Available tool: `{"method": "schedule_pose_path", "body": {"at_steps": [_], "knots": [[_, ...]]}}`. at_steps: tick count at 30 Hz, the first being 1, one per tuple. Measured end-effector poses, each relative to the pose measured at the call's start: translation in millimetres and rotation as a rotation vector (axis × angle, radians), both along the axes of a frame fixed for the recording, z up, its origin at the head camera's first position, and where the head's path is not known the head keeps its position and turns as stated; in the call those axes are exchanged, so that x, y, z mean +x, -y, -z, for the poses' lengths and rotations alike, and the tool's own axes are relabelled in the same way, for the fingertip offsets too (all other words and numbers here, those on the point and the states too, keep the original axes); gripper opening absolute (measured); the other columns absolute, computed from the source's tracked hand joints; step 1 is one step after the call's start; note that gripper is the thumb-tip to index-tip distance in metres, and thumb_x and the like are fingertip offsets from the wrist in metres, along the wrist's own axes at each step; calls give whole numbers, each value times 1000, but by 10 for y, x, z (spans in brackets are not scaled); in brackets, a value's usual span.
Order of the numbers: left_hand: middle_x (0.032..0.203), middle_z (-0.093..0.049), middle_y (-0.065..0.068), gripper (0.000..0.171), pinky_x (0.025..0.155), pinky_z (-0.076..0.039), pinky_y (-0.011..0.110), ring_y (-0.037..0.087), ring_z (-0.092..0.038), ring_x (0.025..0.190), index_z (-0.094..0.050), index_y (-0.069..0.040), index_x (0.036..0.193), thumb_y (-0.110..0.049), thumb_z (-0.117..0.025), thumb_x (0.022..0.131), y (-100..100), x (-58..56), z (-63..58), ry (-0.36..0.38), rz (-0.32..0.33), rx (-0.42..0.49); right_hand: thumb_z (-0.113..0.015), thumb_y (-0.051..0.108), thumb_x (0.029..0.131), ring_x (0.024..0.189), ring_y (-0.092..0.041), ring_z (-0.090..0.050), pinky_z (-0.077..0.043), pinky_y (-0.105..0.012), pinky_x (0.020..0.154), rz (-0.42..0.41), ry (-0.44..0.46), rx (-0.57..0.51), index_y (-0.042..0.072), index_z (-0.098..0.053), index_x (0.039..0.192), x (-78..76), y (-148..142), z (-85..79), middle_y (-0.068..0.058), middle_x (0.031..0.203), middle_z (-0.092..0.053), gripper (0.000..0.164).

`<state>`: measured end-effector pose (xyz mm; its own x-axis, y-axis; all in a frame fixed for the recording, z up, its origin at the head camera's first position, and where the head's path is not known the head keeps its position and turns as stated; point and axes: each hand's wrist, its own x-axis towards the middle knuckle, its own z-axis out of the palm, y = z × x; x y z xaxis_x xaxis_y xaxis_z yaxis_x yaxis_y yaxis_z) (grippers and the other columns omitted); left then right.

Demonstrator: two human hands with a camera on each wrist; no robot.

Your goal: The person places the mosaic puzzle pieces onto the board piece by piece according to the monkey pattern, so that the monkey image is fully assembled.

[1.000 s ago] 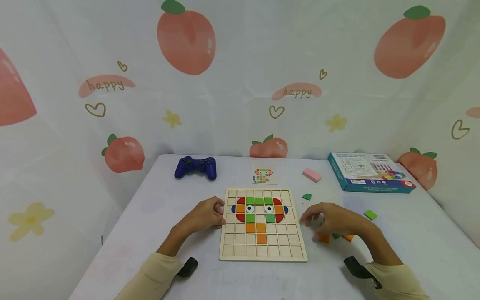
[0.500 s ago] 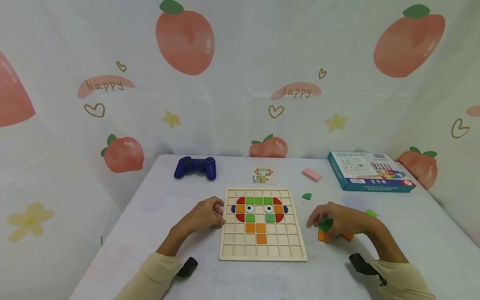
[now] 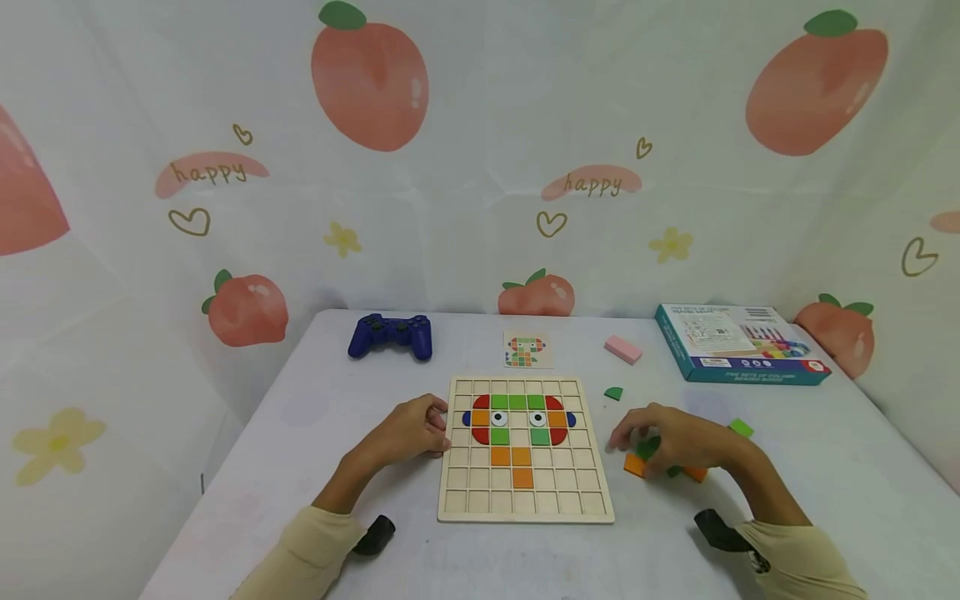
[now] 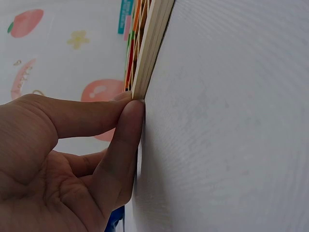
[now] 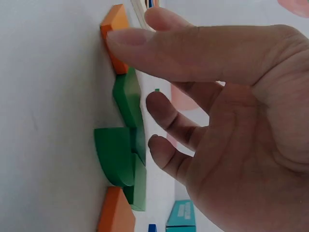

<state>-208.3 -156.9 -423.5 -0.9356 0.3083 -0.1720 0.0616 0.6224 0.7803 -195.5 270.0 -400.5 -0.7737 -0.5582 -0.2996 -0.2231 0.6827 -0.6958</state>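
At the left edge of the wooden grid board [image 3: 546, 502], my left hand [image 3: 405, 429] pinches the rim between thumb [image 4: 91, 116] and a finger. Coloured tiles in the board form a face with two eye tiles [image 3: 499, 418]; orange squares [image 3: 522, 477] sit below. Right of the board, my right hand [image 3: 678, 435] hovers low over loose tiles with relaxed fingers. Its thumb [image 5: 145, 48] touches or overlaps an orange square tile [image 5: 115, 21]; contact is hard to tell. Green tiles [image 5: 114, 154] and another orange tile [image 5: 117, 212] lie beside it, partly hidden under the hand in the head view.
Behind the board lies a pattern card [image 3: 527, 351]. A blue game controller [image 3: 391, 337] stands back left. At the back right are a pink block [image 3: 623, 350] and a flat box [image 3: 742, 346]. Loose green pieces include a quarter-round [image 3: 614, 393] and a square [image 3: 741, 428].
My right hand went right over the loose tiles, then slightly back left. The orange tile by its thumb shifted left and away. My left hand and the board stayed in place.
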Motion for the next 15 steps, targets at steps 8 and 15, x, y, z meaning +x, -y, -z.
{"method": "schedule_pose_path", "body": {"at_steps": [8,15], "knots": [[102,-66,6,54,79,-56,32,15,-65,90,-61,6,133,-3,-84,85,4,13,-9,-6,2,3,-87,10,82,102,-26,-55,-51,-37,84,40,-17,26,22,-79,113,-14,49,47,0,103,-66,35],[101,-66,6,53,80,-56,33,15,-65,88,-61,5,132,-3,-85,85,6,1,4,-8,-1,3,-85,3,80,101,-25,-56,-51,-38,84,85,-20,50,19,-79,110,-10,55,48,0,104,-67,34]]}}
